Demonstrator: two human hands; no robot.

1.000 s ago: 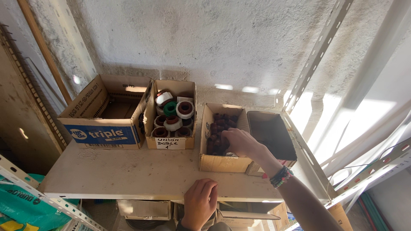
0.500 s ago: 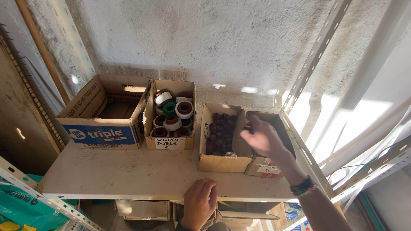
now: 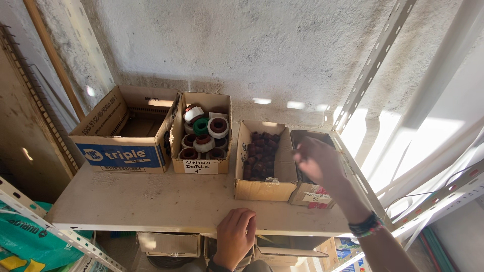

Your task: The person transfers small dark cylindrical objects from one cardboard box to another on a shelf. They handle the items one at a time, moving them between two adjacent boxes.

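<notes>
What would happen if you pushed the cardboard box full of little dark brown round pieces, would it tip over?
The box of brown pieces would probably slide rather than tip: it sits low and wide on the shelf. It looks well filled, so likely heavy for its size. Its thin walls may bend if squeezed, and the small brown pieces look round, so spilled ones might roll.

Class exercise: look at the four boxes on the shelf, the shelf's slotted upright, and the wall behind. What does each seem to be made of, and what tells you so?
Boxes: brown cardboard, matte, with folded flaps and raw edges. Slotted upright: probably painted metal, pale, with evenly punched holes. Wall: rough plaster or cement, whitewashed and blotchy. Right hand hovers over the rightmost box; left hand rests on the shelf edge.
</notes>
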